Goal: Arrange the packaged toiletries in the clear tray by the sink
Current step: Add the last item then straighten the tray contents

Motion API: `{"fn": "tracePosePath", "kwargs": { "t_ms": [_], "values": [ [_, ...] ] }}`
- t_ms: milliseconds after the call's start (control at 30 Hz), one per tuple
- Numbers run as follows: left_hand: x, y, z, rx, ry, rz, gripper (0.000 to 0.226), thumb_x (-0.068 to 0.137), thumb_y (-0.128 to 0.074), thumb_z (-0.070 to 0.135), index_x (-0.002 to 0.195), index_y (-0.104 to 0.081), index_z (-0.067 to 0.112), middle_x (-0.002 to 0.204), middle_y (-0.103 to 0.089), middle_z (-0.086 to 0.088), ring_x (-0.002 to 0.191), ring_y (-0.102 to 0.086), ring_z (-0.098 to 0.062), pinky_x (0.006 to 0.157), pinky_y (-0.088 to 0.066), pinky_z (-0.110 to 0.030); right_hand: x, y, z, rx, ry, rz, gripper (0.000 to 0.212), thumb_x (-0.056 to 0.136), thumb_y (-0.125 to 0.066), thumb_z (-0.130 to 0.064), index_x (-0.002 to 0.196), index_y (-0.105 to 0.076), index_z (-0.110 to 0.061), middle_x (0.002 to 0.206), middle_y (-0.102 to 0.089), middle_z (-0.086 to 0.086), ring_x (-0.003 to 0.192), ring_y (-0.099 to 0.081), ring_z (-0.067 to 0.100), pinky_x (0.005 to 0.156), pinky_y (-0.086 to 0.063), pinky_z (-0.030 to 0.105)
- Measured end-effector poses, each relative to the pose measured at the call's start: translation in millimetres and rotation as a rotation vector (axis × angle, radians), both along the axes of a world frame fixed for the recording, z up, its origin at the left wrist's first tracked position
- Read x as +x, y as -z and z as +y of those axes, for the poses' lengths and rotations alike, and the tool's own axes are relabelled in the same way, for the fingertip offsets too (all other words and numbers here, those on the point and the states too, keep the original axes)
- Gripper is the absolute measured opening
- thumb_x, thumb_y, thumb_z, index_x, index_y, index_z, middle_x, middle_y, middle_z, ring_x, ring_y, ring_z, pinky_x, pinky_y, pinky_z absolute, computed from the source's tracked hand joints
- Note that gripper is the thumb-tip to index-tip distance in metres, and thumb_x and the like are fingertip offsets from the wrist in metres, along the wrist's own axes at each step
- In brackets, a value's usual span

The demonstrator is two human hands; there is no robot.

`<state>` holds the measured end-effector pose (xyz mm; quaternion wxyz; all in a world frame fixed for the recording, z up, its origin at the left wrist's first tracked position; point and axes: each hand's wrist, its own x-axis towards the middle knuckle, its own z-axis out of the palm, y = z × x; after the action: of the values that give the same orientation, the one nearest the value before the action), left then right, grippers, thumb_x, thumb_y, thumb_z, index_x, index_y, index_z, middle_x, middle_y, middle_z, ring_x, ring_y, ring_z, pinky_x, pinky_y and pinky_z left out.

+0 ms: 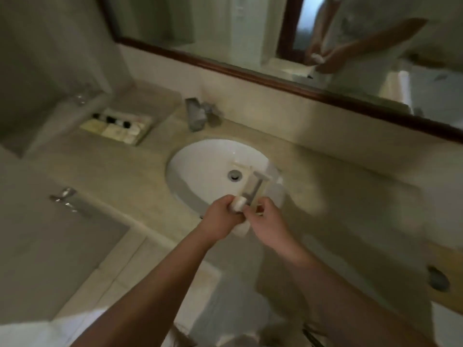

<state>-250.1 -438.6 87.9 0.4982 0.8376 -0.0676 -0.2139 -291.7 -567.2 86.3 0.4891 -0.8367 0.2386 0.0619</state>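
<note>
The clear tray [146, 132] sits on the counter at the far left of the sink, filled with white packets and several small black-capped bottles [110, 119]. Over the sink's front edge my left hand [220, 219] is closed around a small white round packaged item [238, 204]. My right hand [265, 221] is right beside it, gripping the near end of a long pale packaged razor [253, 181] that points away over the basin. More white wrapping shows below and between both hands. The picture is blurred.
A white oval sink [200, 166] with a metal drain [235, 175] lies in the beige counter. A grey tap [196, 113] stands behind it. A dark-framed mirror [250, 66] runs along the wall. A metal handle [64, 195] sticks out at left.
</note>
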Motion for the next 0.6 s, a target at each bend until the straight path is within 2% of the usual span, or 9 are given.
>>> {"fn": "tracePosePath", "kwargs": {
  "t_ms": [67,133,233,300,367,467,533,600],
  "values": [
    [10.3,-5.3,61.5,-0.069,-0.087,0.03,0.019,0.076,-0.072,0.01,0.095,-0.065,0.009,0.08,-0.062,0.002,0.07,-0.054,-0.009,0.061,-0.042,-0.023,29.8,-6.4,59.2,0.062,-0.035,0.011,0.024,0.084,-0.069,-0.038,0.08,-0.053,-0.02,0.074,-0.058,-0.005,0.068,-0.056,0.014,0.06,-0.044,0.032],
    [18.8,-7.6,125.1,-0.1,-0.173,0.071,0.015,0.079,-0.07,0.011,0.094,-0.065,0.014,0.084,-0.064,0.001,0.073,-0.057,-0.009,0.063,-0.043,-0.02,52.8,-8.0,123.8,0.143,-0.066,0.007,0.018,0.082,-0.071,-0.033,0.086,-0.061,-0.018,0.077,-0.064,-0.003,0.073,-0.061,0.016,0.064,-0.048,0.033],
    [39.1,-9.4,214.4,-0.09,-0.276,0.08,0.022,0.083,-0.065,0.02,0.104,-0.065,0.013,0.099,-0.07,-0.003,0.089,-0.065,-0.016,0.074,-0.048,-0.028,83.0,-9.3,215.0,0.221,-0.17,-0.007,0.021,0.081,-0.073,-0.028,0.099,-0.068,-0.018,0.09,-0.072,-0.003,0.08,-0.067,0.01,0.064,-0.051,0.025],
    [52.4,-10.4,264.7,-0.062,-0.329,0.066,0.023,0.085,-0.064,0.023,0.105,-0.065,0.012,0.1,-0.069,-0.005,0.09,-0.064,-0.017,0.074,-0.047,-0.027,103.0,-6.8,259.4,0.206,-0.209,-0.007,0.025,0.078,-0.073,-0.029,0.099,-0.07,-0.015,0.09,-0.074,0.002,0.084,-0.071,0.017,0.071,-0.055,0.037],
    [64.9,-11.8,307.3,-0.057,-0.4,0.062,0.017,0.085,-0.062,0.018,0.101,-0.064,0.013,0.096,-0.066,-0.004,0.085,-0.059,-0.015,0.071,-0.043,-0.023,118.1,-7.3,292.4,0.198,-0.214,-0.019,0.022,0.078,-0.073,-0.026,0.097,-0.07,-0.013,0.087,-0.074,0.005,0.083,-0.071,0.022,0.074,-0.057,0.041],
    [89.3,-13.0,347.3,-0.066,-0.469,0.059,0.014,0.085,-0.061,0.016,0.098,-0.066,0.017,0.091,-0.064,0.001,0.085,-0.059,-0.014,0.07,-0.044,-0.021,135.7,-10.2,321.2,0.163,-0.191,-0.057,0.014,0.081,-0.07,-0.023,0.091,-0.067,-0.013,0.083,-0.071,0.004,0.079,-0.069,0.022,0.067,-0.054,0.037],
    [111.4,-16.4,356.0,-0.133,-0.479,0.082,0.008,0.086,-0.061,0.022,0.091,-0.065,0.019,0.093,-0.068,-0.002,0.083,-0.063,-0.015,0.07,-0.047,-0.023,150.1,-14.2,330.5,0.091,-0.196,-0.106,0.009,0.083,-0.069,-0.023,0.084,-0.062,-0.017,0.077,-0.067,0.0,0.072,-0.065,0.018,0.06,-0.048,0.032],
    [135.1,-24.6,351.7,-0.22,-0.472,0.13,0.015,0.088,-0.06,0.032,0.09,-0.064,0.017,0.095,-0.07,-0.004,0.076,-0.066,-0.011,0.067,-0.05,-0.022,166.8,-15.8,334.3,-0.005,-0.196,-0.164,0.014,0.083,-0.068,-0.023,0.078,-0.055,-0.022,0.071,-0.061,-0.004,0.065,-0.059,0.015,0.056,-0.042,0.029]
  ]
}}
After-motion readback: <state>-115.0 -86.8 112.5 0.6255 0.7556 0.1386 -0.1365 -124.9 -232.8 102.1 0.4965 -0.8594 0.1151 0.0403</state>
